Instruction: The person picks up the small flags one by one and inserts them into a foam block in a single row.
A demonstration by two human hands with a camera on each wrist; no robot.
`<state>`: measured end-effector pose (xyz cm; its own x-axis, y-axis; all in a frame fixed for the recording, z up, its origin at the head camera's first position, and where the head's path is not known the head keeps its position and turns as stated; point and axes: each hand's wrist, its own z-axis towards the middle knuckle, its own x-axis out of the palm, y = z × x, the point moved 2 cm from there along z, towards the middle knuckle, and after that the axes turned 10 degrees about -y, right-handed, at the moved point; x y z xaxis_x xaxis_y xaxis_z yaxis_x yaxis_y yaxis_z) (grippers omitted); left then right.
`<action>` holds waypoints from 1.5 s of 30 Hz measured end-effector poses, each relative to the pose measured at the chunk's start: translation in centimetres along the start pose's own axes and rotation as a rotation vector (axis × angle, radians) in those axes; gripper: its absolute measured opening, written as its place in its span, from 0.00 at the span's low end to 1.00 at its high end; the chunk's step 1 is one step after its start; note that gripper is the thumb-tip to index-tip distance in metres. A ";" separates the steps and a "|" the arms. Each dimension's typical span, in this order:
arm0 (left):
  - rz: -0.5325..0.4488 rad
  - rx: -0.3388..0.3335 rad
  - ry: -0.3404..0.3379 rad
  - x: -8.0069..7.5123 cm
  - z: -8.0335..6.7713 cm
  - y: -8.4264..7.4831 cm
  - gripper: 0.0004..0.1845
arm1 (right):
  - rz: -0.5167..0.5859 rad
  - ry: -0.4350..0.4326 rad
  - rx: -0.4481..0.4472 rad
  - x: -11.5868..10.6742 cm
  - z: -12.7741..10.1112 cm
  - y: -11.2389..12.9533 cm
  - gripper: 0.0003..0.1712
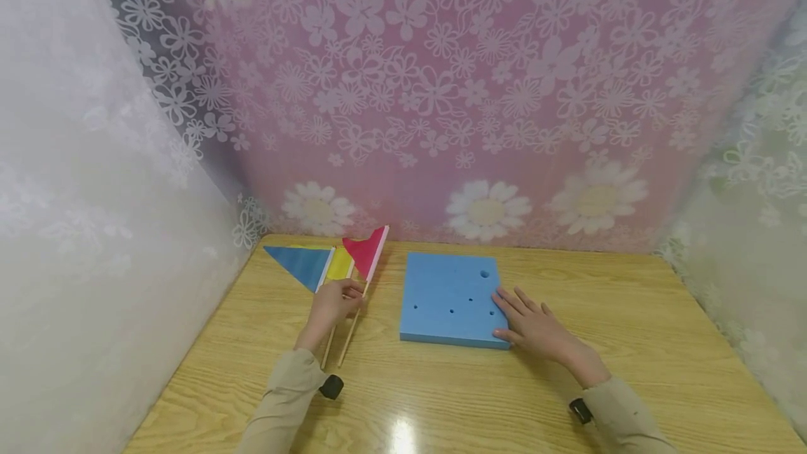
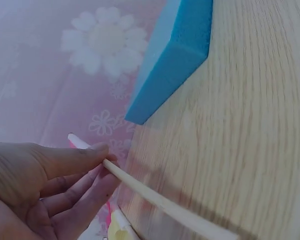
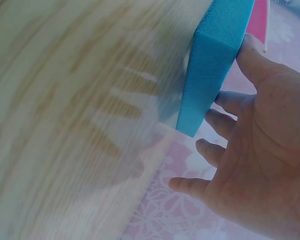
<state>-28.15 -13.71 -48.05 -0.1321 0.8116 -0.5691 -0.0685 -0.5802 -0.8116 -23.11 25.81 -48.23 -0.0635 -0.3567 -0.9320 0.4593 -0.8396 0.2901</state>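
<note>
A blue foam block point(image 1: 450, 298) with several small holes lies flat on the wooden table point(image 1: 630, 342). My right hand point(image 1: 532, 324) rests on its right edge, fingers straight and spread, thumb against the side point(image 3: 255, 60). Left of the block lie three small flags on wooden sticks: blue point(image 1: 301, 263), yellow point(image 1: 340, 265) and red point(image 1: 367, 251). My left hand point(image 1: 334, 303) pinches the red flag's stick point(image 2: 155, 197) between thumb and fingers. The block's corner point(image 2: 177, 55) shows in the left wrist view.
Flowered pink cloth point(image 1: 441, 90) hangs behind the table, with pale lace curtains at the left point(image 1: 76, 230) and right point(image 1: 756, 230). Bare wood lies in front of the block and to its right.
</note>
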 end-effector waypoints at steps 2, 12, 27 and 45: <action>-0.037 -0.015 0.010 0.1 0.0 -0.1 0.08 | -0.002 0.001 0.001 0.0 0.0 0.0 0.42; -0.201 -0.004 -0.012 1.6 0.0 -1.4 0.12 | -0.005 0.000 0.009 0.1 -0.2 -0.1 0.42; -0.443 0.217 -0.064 5.2 -0.2 -6.1 0.13 | 0.015 0.003 0.003 0.5 -0.3 -0.6 0.43; -0.624 0.399 -0.098 9.8 -0.3 -11.9 0.14 | 0.006 0.005 0.004 0.2 -0.2 -0.1 0.42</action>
<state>-28.33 1.21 -43.98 -0.0375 0.9992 0.0114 -0.5104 -0.0094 -0.8599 -23.00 25.90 -48.44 -0.0562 -0.3595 -0.9315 0.4559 -0.8392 0.2964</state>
